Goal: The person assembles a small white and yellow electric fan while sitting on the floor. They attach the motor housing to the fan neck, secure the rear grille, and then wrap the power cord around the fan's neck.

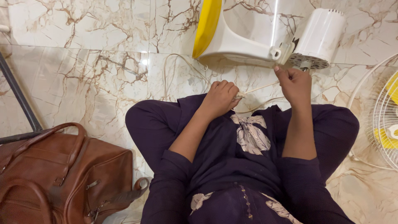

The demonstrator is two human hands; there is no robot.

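The left hand (221, 98) is curled into a fist around a thin cream cord (259, 88), knuckles up, resting just above the lap. The right hand (295, 82) is raised a little higher, fingers pinched shut on the same cord, which runs taut and straight between the two hands. More of the cord trails in loose loops over the glossy marble floor (91, 79), cream stone veined with brown. Just beyond the right hand lies a fan, tipped over: a smooth white plastic base (232, 39) with a yellow underside, and a ribbed white cylindrical motor (317, 37) showing a perforated metal face. A round wire grille (383, 120) with yellow blades behind it lies at the right edge. At lower left sits a brown leather bag (62, 174) with rounded handles
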